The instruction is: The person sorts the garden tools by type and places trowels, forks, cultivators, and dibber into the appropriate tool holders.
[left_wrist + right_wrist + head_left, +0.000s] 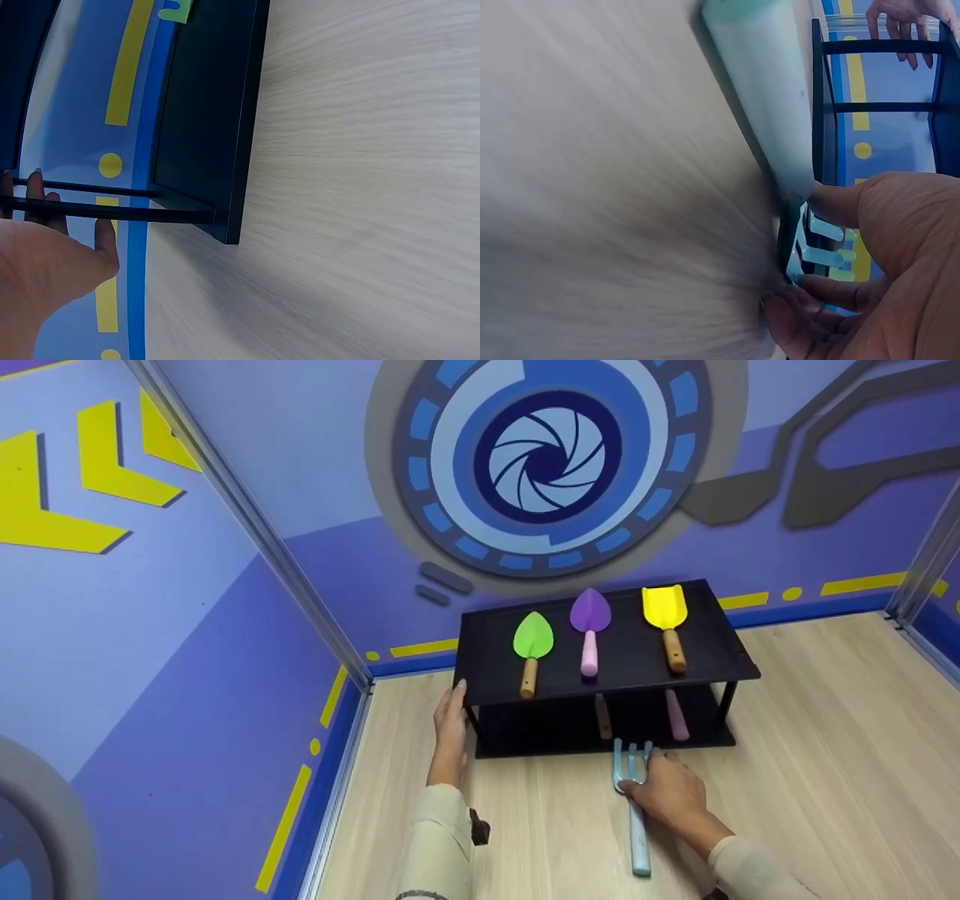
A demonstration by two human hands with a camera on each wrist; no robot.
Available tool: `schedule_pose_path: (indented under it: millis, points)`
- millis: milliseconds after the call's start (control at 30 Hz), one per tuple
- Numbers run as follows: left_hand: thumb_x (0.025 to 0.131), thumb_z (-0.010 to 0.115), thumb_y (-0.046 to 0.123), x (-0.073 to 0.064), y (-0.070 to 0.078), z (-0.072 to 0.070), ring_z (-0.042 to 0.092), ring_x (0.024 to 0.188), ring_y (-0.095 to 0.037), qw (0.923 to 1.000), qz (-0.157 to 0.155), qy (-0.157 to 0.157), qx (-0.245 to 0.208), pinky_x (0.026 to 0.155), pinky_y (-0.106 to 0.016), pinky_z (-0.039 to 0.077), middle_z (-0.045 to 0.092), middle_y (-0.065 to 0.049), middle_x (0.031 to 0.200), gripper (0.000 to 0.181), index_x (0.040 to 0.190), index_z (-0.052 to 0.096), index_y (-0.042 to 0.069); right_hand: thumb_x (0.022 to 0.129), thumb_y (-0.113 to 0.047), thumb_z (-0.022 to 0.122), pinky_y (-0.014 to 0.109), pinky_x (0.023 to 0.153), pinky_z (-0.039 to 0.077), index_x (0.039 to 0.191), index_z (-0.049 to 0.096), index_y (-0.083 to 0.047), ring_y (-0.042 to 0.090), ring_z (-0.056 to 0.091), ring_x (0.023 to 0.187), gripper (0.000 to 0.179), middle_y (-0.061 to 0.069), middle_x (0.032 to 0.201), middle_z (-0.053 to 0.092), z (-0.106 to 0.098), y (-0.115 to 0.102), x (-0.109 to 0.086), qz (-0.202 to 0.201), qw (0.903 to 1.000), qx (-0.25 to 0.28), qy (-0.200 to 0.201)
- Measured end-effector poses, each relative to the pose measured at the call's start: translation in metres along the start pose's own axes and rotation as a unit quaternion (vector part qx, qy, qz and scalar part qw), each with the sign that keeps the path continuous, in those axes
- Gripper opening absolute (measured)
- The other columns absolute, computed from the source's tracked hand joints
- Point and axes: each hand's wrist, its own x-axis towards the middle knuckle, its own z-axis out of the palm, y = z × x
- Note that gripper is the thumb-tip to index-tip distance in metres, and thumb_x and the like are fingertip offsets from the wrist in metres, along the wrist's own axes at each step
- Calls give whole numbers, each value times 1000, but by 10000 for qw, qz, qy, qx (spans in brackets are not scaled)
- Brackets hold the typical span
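My right hand [671, 791] pinches a light blue hand fork [638, 840] by its head, thumb on one side and fingers on the other. The fork's handle points toward me over the table, and its tines face the black two-tier rack [555, 686]. At the rack's left end, my left hand [450, 720] touches the upper shelf's edge; its fingers pass across a corner post in the left wrist view. On the upper shelf lie a green trowel [533, 636], a purple trowel [591, 611] with a pink handle, and a yellow shovel [665, 607].
On the lower shelf, a wooden handle [603, 717] and a pink handle [676, 715] show, their heads hidden by the upper shelf. A light green pronged piece [177, 10] lies there too. Patterned blue panels [337, 577] stand behind and left of the wood-grain table [825, 750].
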Motion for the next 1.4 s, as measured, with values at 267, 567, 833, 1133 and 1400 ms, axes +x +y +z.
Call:
schedule_pose_path:
  millis: [267, 567, 833, 1133, 1400]
  points:
    - [105, 52, 64, 1, 1, 4, 22, 166, -43, 9999, 121, -28, -11, 137, -58, 19, 20, -17, 179, 93, 171, 19, 7, 84, -41, 88, 67, 82, 56, 119, 63, 9, 50, 66, 104, 66, 33, 119, 64, 1, 3, -1, -106, 9997, -97, 188]
    - [106, 53, 61, 1, 2, 5, 19, 166, -44, 9998, 160, -63, -90, 137, -59, 16, 19, -18, 180, 90, 171, 21, 7, 90, -26, 82, 58, 72, 55, 107, 64, 3, 35, 69, 82, 38, 15, 89, 69, -2, 10, 6, -152, 9997, 182, 101]
    - [104, 53, 65, 4, -1, 1, 21, 166, -42, 10000, 34, 39, -14, 136, -61, 17, 19, -17, 180, 96, 172, 17, 8, 92, -25, 79, 51, 68, 52, 103, 64, 0, 27, 62, 76, 31, 9, 85, 66, -3, 9, 9, -91, 9995, 257, -133]
    - [104, 53, 67, 4, -2, 1, 23, 166, -40, 10000, 12, 44, 1, 136, -60, 18, 20, -15, 180, 95, 172, 19, 10, 93, -26, 80, 49, 69, 52, 105, 63, -1, 26, 61, 78, 33, 8, 87, 66, -3, 11, 11, 19, 9991, 339, -260]
    - [102, 54, 69, 2, -3, 1, 22, 166, -41, 9999, -58, 87, 33, 135, -64, 18, 21, -15, 180, 96, 172, 19, 13, 92, -25, 77, 50, 69, 53, 105, 65, -1, 28, 65, 81, 30, 12, 93, 71, -3, 9, 9, 37, 9991, 368, -230]
